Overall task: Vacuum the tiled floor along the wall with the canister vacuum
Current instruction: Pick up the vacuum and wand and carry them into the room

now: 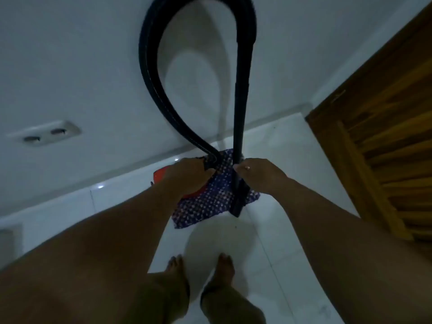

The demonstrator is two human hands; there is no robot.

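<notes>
Nearest to us, our two bare feet (201, 267) stand on the white tiled floor (275, 265), with olive trouser legs (217, 305) below them in the view. Both forearms reach forward from the lower corners of the view.

Our left hand (187, 176) curls its grip round the end of the black ribbed hose (149, 73), where the hose comes down to the canister. Our right hand (261, 176) closes its grip on the black rigid wand (242, 94), fingers wrapped about it, thumb towards us. The wand's lower end (238, 204) hangs just above the floor, in front of the canister.

Under both hands sits the canister vacuum (161, 176), on the floor close to the wall; only a red-orange part of it shows, as a blue dotted cloth (210, 206) covers most of it.

Beyond, the hose loops upward and out of the top of the view, joining the wand there. Behind stands the white wall (70, 66), bearing a double socket (44, 134) to the left. At the right stands a wooden door (385, 127).
</notes>
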